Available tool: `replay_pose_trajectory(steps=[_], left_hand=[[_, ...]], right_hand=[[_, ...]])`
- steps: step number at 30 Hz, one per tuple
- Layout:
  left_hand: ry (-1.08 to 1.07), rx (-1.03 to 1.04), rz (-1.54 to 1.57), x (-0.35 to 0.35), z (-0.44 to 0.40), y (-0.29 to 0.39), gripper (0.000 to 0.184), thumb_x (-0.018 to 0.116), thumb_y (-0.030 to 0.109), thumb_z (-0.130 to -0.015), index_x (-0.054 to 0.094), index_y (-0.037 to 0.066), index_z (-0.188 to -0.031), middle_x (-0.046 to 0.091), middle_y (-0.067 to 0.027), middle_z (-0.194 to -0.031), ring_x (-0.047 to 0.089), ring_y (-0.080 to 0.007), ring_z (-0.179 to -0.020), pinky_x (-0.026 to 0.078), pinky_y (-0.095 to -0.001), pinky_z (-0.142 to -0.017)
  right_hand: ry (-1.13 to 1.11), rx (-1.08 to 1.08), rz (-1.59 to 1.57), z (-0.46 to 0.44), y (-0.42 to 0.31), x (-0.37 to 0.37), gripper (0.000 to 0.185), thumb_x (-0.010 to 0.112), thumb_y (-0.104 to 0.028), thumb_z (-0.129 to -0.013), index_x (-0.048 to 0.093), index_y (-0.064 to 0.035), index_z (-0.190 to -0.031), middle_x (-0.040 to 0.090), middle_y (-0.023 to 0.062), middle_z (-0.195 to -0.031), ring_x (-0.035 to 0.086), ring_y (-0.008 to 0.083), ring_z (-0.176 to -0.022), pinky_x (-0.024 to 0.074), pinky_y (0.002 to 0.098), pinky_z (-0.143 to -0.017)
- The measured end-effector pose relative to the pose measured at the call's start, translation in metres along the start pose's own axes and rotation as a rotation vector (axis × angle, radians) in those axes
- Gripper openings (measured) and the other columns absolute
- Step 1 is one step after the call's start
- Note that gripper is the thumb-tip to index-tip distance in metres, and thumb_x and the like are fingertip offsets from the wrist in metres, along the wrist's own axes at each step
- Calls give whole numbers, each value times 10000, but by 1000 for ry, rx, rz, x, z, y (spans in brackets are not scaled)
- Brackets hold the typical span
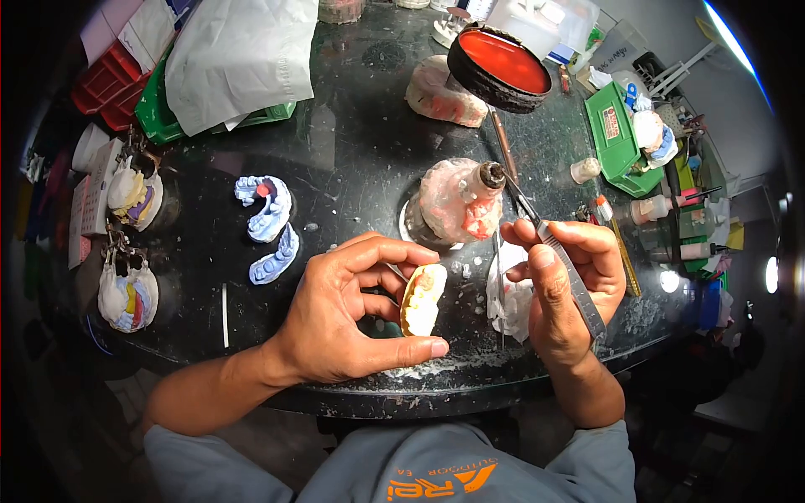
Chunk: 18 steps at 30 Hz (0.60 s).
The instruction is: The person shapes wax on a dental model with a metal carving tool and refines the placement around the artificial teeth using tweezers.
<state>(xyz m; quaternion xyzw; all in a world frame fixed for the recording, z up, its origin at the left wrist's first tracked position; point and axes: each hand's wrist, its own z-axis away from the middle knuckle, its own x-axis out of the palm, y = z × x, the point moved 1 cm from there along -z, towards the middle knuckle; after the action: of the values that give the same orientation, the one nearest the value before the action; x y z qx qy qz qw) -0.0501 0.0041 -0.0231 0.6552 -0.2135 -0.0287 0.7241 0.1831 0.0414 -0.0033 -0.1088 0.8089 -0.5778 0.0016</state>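
Note:
A small yellowish dental model (423,302) is gripped between the thumb and fingers of my left hand (352,306), above the front edge of the dark table. My right hand (570,285) holds a slim metal tool (573,281) with a ruled handle, its tip pointing up and left, beside the dark nozzle of a wax-spattered burner (459,199). The model and the tool are apart. A crumpled white tissue (509,293) lies partly behind my right hand, with a thin metal blade across it.
Two blue dental casts (268,220) lie left of centre, with articulated models (130,293) farther left. A round pan of red wax (503,69) stands at the back. Green bins (619,138), bottles and a white bag (239,63) line the edges. White crumbs dot the dark table (356,180).

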Motion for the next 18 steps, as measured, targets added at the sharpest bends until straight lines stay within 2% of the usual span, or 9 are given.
replay_pose_trajectory(steps=[5, 8, 9, 10, 14, 18], left_hand=[[-4, 15, 7, -1, 1, -1, 710, 911, -60, -718, 588, -109, -1349, 571, -86, -1184, 631, -108, -1024, 614, -245, -868], [-23, 45, -5, -3, 1, -3, 716, 907, -62, -719, 591, -110, -1360, 570, -91, -1205, 624, -108, -1049, 611, -247, -886], [-29, 56, -9, -3, 1, -4, 716, 905, -62, -721, 592, -109, -1363, 569, -93, -1213, 622, -110, -1055, 610, -249, -896], [-36, 66, -13, -4, 1, -4, 717, 903, -62, -723, 592, -109, -1367, 568, -96, -1222, 619, -111, -1062, 608, -251, -905], [-58, 70, 53, -5, 2, -5, 675, 871, -65, -751, 604, -96, -1371, 566, -101, -1243, 623, -126, -1097, 597, -260, -941], [-82, 61, 177, -5, 1, -10, 636, 843, -56, -785, 621, -76, -1381, 563, -94, -1247, 627, -127, -1097, 588, -259, -948]], right_hand=[[4, -8, 6, 1, 0, -1, 264, 711, 80, -944, 591, 21, -1172, 736, 223, -1129, 761, 258, -1055, 636, 344, -894], [-124, -82, -12, 1, 1, -6, 235, 701, 90, -925, 584, 23, -1117, 733, 196, -1057, 755, 251, -1017, 596, 455, -1010], [-181, -141, -13, -1, 3, -5, 207, 697, 81, -915, 577, 14, -1069, 714, 177, -979, 737, 234, -949, 541, 548, -1078], [-213, -89, -45, 1, 0, -4, 194, 696, 84, -902, 579, 13, -1040, 686, 155, -900, 720, 227, -902, 499, 612, -1113], [-265, 56, -107, 8, -4, 4, 141, 667, 119, -844, 597, 28, -926, 659, 148, -790, 705, 209, -768, 509, 650, -1095], [-271, 80, -133, 7, -2, 5, 124, 675, 120, -819, 606, 27, -862, 667, 153, -750, 708, 205, -713, 533, 647, -1064]])
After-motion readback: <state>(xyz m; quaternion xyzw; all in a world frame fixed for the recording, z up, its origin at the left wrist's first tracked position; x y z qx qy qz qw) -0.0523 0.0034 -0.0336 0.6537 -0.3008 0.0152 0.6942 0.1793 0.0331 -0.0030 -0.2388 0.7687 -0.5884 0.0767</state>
